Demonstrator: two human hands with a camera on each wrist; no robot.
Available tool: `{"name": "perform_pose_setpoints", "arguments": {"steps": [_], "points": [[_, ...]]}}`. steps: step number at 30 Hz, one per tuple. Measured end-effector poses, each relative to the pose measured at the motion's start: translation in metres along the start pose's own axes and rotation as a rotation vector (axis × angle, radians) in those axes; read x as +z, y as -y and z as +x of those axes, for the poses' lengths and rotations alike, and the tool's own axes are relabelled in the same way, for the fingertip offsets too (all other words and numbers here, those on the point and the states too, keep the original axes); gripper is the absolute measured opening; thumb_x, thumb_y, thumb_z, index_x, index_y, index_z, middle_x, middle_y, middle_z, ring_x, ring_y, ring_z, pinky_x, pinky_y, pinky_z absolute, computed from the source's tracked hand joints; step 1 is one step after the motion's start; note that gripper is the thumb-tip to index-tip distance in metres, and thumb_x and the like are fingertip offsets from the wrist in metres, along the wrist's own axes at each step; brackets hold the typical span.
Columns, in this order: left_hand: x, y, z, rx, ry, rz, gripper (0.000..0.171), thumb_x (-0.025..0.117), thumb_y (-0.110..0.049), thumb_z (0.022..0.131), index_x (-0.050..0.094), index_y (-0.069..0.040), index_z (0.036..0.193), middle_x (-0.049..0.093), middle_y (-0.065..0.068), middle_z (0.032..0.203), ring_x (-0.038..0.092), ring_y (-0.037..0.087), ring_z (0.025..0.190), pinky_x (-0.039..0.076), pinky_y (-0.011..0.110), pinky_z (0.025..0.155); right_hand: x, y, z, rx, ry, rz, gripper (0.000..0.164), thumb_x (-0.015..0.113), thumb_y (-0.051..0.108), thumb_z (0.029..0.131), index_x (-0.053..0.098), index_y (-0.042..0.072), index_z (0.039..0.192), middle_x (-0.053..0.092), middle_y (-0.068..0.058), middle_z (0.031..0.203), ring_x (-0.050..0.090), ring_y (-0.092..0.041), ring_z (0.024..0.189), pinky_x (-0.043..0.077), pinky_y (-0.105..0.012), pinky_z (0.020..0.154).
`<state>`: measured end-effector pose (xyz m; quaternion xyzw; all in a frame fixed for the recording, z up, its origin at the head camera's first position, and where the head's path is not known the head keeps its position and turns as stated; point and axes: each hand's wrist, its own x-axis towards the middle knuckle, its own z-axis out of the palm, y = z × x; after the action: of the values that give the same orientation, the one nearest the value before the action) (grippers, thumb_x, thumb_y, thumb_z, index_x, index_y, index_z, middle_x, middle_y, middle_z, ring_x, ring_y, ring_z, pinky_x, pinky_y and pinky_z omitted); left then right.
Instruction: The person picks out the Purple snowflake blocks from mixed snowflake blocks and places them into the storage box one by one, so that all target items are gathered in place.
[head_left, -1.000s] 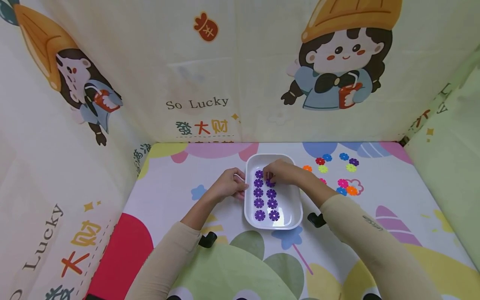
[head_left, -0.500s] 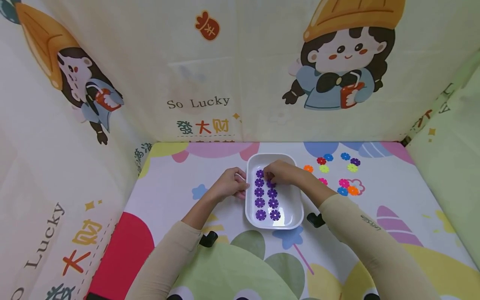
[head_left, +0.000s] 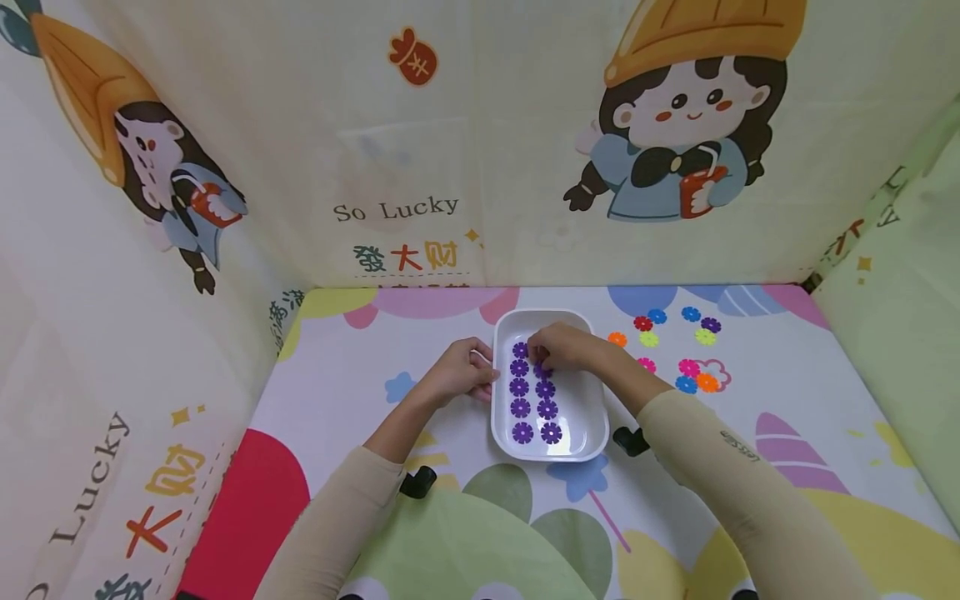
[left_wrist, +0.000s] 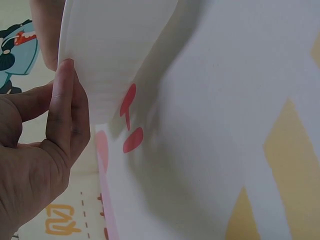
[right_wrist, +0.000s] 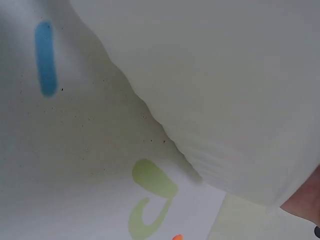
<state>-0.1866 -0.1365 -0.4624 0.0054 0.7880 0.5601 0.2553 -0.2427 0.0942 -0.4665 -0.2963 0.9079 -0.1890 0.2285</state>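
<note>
A white rectangular tray (head_left: 577,421) stands in the middle of the table, holding purple flower-shaped discs (head_left: 519,387) in two upright columns. At its left side my left hand (head_left: 459,372) grips the rim between thumb and fingers. The left wrist view shows the fingers (left_wrist: 62,95) against the tray's outer wall (left_wrist: 117,45). Reaching over the right rim, my right hand (head_left: 564,345) pinches a purple flower disc (head_left: 543,372) at the top of the right column, partly covering it. In the right wrist view the tray's wall (right_wrist: 225,100) hides nearly the whole hand.
Right of the tray lie loose flower discs in several colours, among them an orange disc (head_left: 617,339), a red disc (head_left: 642,324) and a yellow disc (head_left: 705,337). A printed cloth (head_left: 405,400) covers the table. Patterned fabric walls (head_left: 525,167) rise behind and on both sides.
</note>
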Motion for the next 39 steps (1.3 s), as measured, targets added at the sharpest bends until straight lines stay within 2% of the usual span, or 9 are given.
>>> {"name": "perform_pose_setpoints", "arguments": {"steps": [8, 16, 24, 35, 39], "points": [[-0.001, -0.001, -0.001, -0.006, -0.004, -0.002, 0.027, 0.067, -0.001, 0.098, 0.054, 0.002, 0.122, 0.066, 0.014, 0.091, 0.069, 0.016, 0.060, 0.068, 0.035, 0.061, 0.002, -0.002, 0.003, -0.022, -0.009, -0.015, 0.005, 0.075, 0.005, 0.094, 0.074, 0.010, 0.095, 0.071, -0.002, 0.089, 0.066, -0.014, 0.083, 0.066, -0.030, 0.085], [-0.002, -0.001, -0.001, 0.005, -0.003, -0.001, 0.028, 0.067, -0.001, 0.098, 0.054, 0.002, 0.122, 0.067, 0.015, 0.091, 0.070, 0.017, 0.061, 0.068, 0.034, 0.061, 0.002, -0.001, 0.004, 0.000, -0.016, -0.011, 0.007, 0.075, 0.004, 0.093, 0.073, 0.011, 0.094, 0.070, -0.001, 0.089, 0.065, -0.015, 0.083, 0.066, -0.030, 0.087], [0.000, -0.003, -0.002, -0.002, 0.004, -0.019, 0.028, 0.067, 0.001, 0.097, 0.053, 0.003, 0.122, 0.066, 0.015, 0.090, 0.069, 0.017, 0.059, 0.068, 0.037, 0.062, 0.000, -0.001, 0.003, 0.003, -0.013, -0.007, 0.007, 0.075, 0.003, 0.093, 0.072, 0.010, 0.094, 0.070, -0.002, 0.089, 0.064, -0.016, 0.084, 0.065, -0.030, 0.085], [0.001, 0.000, 0.000, 0.022, 0.010, -0.024, 0.027, 0.067, 0.002, 0.096, 0.053, 0.005, 0.119, 0.068, 0.015, 0.088, 0.069, 0.016, 0.057, 0.068, 0.041, 0.063, -0.001, 0.000, -0.001, -0.023, -0.026, -0.018, 0.007, 0.076, 0.004, 0.092, 0.072, 0.009, 0.097, 0.069, -0.003, 0.090, 0.062, -0.017, 0.085, 0.065, -0.031, 0.084], [0.000, 0.000, -0.001, 0.019, 0.010, -0.022, 0.027, 0.067, 0.002, 0.097, 0.053, 0.004, 0.120, 0.067, 0.015, 0.088, 0.070, 0.016, 0.058, 0.068, 0.041, 0.063, -0.006, 0.002, -0.006, -0.032, -0.056, -0.029, 0.008, 0.073, 0.004, 0.093, 0.073, 0.009, 0.100, 0.069, -0.003, 0.091, 0.062, -0.018, 0.086, 0.064, -0.030, 0.081]]}}
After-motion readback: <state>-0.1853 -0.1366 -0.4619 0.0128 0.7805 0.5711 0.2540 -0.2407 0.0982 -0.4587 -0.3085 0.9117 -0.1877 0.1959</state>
